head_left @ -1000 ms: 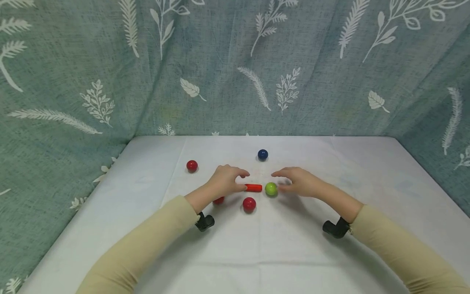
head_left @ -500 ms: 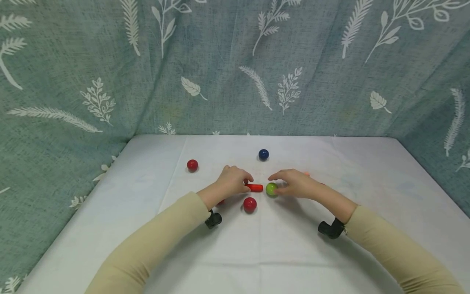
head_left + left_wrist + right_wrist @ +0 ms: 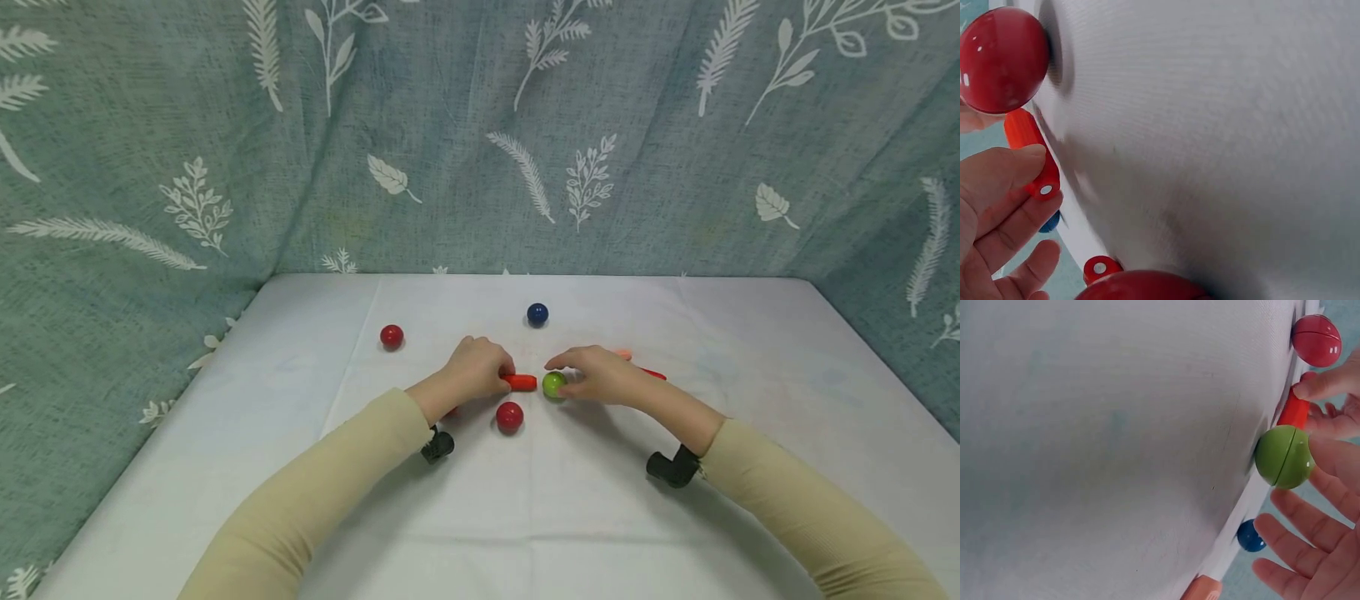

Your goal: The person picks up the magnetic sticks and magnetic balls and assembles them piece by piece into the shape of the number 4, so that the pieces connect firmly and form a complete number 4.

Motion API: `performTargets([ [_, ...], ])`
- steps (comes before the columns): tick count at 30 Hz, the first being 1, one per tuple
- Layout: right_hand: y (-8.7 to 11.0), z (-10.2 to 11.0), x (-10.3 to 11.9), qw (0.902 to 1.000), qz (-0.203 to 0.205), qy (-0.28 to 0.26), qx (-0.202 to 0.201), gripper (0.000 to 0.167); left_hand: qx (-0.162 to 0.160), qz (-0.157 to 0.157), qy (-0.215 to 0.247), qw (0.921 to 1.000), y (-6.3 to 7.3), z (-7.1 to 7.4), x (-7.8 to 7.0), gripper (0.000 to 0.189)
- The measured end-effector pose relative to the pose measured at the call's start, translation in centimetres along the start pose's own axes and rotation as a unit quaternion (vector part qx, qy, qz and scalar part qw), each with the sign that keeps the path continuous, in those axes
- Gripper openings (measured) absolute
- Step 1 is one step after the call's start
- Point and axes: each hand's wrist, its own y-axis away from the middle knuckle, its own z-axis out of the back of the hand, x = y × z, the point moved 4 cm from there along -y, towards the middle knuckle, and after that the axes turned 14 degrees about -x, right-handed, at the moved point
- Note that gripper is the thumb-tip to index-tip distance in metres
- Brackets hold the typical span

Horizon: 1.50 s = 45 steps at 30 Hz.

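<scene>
My left hand (image 3: 476,368) pinches a short red stick (image 3: 521,382), thumb on one side and fingers on the other. One end of this stick has a small hole, seen in the left wrist view. Just to its right, my right hand (image 3: 600,375) holds a green ball (image 3: 1284,456) with a seam round it. The thumb lies on its near side, the index finger goes behind it, and the other fingers are spread. The stick's free end points at the ball. A glossy red ball (image 3: 509,417) lies nearer the body, between the hands.
Farther back on the white cloth (image 3: 525,500) lie a dark blue ball (image 3: 537,314) and a red ball (image 3: 392,337). Another red ball (image 3: 1141,287) is under the left wrist. Beyond the right forearm lie an orange stick (image 3: 624,354) and a red stick (image 3: 655,374).
My left hand has moved right and closed its fingers on the red stick. My right hand has come left and closed in around the green ball, uncovering sticks behind the forearm.
</scene>
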Motion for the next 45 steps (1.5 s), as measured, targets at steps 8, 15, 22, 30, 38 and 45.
performTargets([
  [8, -0.2, -0.3, 0.1, 0.9996, 0.027, 0.007, -0.005, 0.035, -0.003, 0.010, 0.018, 0.9998, 0.1, 0.5, 0.2, 0.021],
  [15, -0.3, -0.7, -0.1, 0.9995, 0.033, -0.002, -0.005, 0.035, -0.016, -0.004, 0.012, 0.9998, 0.1, 0.9, 0.2, 0.020],
  [22, -0.3, -0.7, -0.1, 0.9993, 0.025, -0.024, -0.013, 0.034, -0.016, 0.000, 0.017, 0.9997, -0.1, 1.1, 0.2, 0.018],
  [30, -0.5, -0.3, -0.2, 0.9984, 0.030, -0.034, -0.034, 0.031, -0.011, 0.006, 0.024, 0.9996, 0.1, 1.4, 0.0, 0.018],
  [38, -0.7, -0.4, 0.0, 0.9984, 0.029, -0.040, -0.027, 0.030, -0.011, 0.000, 0.020, 0.9997, 0.1, 1.2, -0.2, 0.018],
  [45, -0.8, -0.4, 0.3, 0.9983, 0.031, -0.044, -0.024, 0.030, -0.011, 0.006, 0.024, 0.9996, 0.1, 1.1, -0.4, 0.019],
])
